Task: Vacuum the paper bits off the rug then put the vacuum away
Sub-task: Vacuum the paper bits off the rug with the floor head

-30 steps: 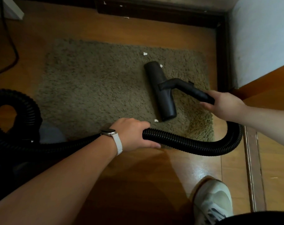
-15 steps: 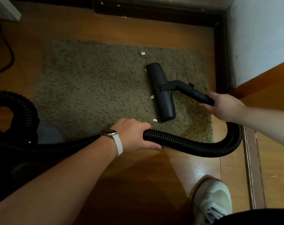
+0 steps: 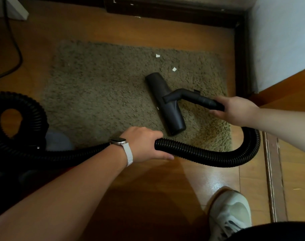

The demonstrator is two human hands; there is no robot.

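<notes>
A shaggy olive rug (image 3: 99, 94) lies on the wooden floor. The black vacuum nozzle (image 3: 165, 103) rests flat on its right half. My right hand (image 3: 235, 110) grips the nozzle's black wand (image 3: 198, 99). My left hand (image 3: 144, 145), with a white watch on the wrist, holds the ribbed black hose (image 3: 209, 155), which curves round to the wand. Two white paper bits (image 3: 157, 55) (image 3: 174, 69) lie on the rug beyond the nozzle, and a tiny one (image 3: 157, 108) shows at its left edge.
The hose coils at the left (image 3: 26, 108) beside the dark vacuum body (image 3: 9, 171). A black cable (image 3: 14, 40) runs across the floor at top left. A dark door sill (image 3: 174, 13) and white wall (image 3: 278, 40) bound the rug. My white shoe (image 3: 230, 216) stands at bottom right.
The nozzle slid left and toward me across the rug. The paper bits beside its near end are gone, and a bit beyond its far tip is now uncovered.
</notes>
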